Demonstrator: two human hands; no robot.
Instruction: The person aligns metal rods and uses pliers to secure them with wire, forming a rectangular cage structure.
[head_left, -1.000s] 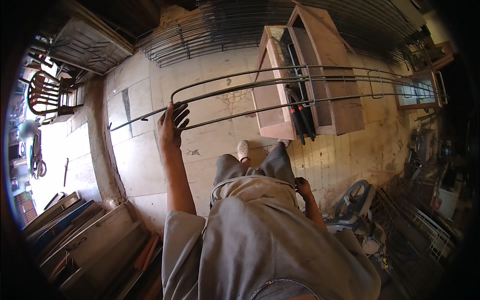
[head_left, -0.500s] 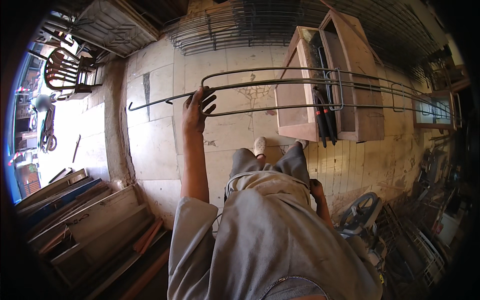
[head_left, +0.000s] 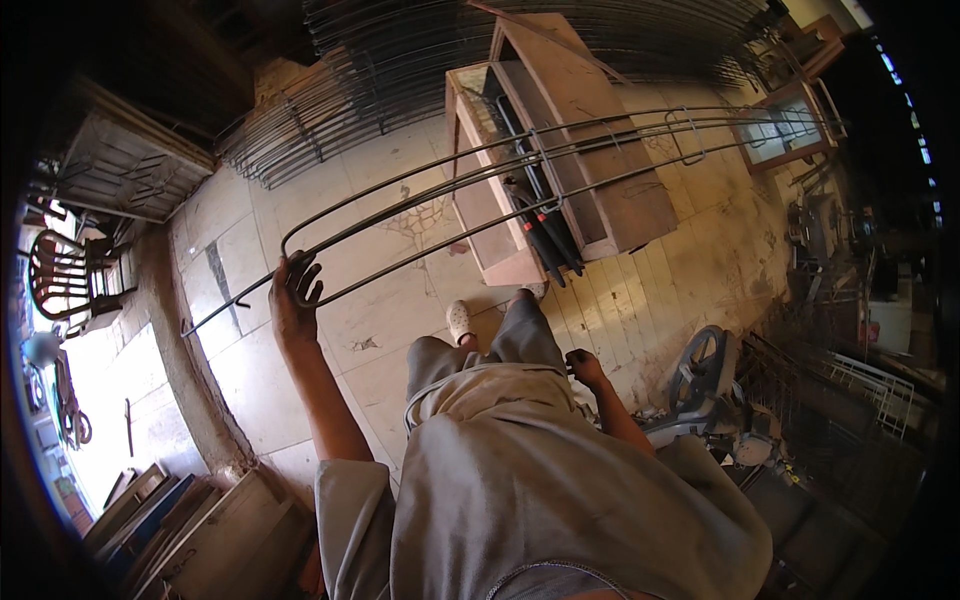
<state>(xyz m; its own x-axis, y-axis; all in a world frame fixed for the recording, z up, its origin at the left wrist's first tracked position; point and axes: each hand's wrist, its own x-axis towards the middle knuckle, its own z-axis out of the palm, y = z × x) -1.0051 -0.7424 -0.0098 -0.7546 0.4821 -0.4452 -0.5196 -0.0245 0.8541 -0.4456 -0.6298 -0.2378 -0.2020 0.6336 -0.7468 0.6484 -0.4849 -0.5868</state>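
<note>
My left hand (head_left: 295,296) holds the near end of a long steel rebar cage (head_left: 420,203), its fingers around and between the bent bars. One bar with a hooked tip sticks out past the hand to the left. The cage slants up to the right above a reddish wooden cabinet (head_left: 640,205), and loose-looking rectangular ties hang along its bars. Black-handled cutters (head_left: 548,240) with red bands lean in the cabinet's opening, partly behind the bars. Down by my right thigh is my right hand (head_left: 585,368), fingers curled, with nothing visible in it.
Stacked steel bar frames (head_left: 350,110) lie along the far side. A chop saw (head_left: 705,375) stands at my right. Planks and panels (head_left: 220,530) lean at lower left, and a chair (head_left: 65,270) is beyond the raised ledge (head_left: 190,350). A framed pane (head_left: 780,130) lies beneath the cage's far end.
The view has turned, so the cage now slants and its near end sits lower left. My left hand stays on it. My right hand has come further into sight beside the thigh.
</note>
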